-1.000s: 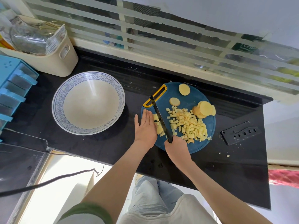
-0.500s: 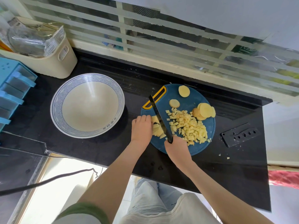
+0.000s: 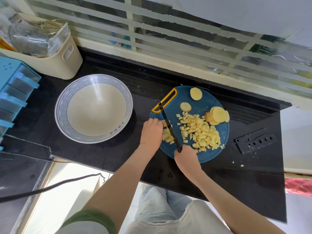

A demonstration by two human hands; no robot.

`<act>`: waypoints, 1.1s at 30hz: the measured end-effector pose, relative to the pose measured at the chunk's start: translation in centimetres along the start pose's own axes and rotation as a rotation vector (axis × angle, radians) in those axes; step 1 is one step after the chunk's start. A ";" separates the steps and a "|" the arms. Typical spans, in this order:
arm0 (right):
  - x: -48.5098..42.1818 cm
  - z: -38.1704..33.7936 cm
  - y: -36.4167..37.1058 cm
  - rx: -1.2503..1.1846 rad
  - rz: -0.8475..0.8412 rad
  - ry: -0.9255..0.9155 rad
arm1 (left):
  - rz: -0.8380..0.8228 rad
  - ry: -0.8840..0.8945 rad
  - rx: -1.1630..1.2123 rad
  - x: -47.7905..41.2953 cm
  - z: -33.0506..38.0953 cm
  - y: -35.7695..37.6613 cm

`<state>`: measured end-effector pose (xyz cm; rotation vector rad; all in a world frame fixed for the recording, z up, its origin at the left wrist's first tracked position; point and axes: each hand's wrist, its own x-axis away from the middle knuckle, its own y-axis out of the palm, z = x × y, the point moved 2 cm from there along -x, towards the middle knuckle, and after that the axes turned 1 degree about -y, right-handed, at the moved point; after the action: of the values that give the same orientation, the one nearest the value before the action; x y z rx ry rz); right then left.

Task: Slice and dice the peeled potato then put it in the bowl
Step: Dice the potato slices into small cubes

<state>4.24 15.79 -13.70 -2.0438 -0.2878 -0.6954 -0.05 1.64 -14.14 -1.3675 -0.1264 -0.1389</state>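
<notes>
Diced potato point(image 3: 199, 130) right of white bowl point(image 3: 59, 114)

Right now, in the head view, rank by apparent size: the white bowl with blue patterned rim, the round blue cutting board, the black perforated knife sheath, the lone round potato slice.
Tied largest: white bowl and blue cutting board, about alike, so not ranked.
Next: black knife sheath.
Smallest: lone potato slice.

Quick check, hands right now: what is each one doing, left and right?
Left hand: fingers curled, holding potato strips down on the cutting board.
Right hand: gripping the knife by its handle.
</notes>
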 end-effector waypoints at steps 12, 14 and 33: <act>-0.8 0.3 0.7 0.008 -0.019 0.073 | 0.096 0.023 0.031 0.4 0.0 0.7; -0.8 0.4 0.7 0.004 -0.009 0.075 | 0.161 0.018 0.052 0.9 0.2 1.2; -1.7 2.2 -1.9 -0.012 -0.003 0.048 | 0.091 0.019 0.072 1.1 0.5 1.6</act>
<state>2.72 18.75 -14.24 -2.0351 -0.2600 -0.7489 1.27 2.45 -15.44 -1.2970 -0.0524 -0.0701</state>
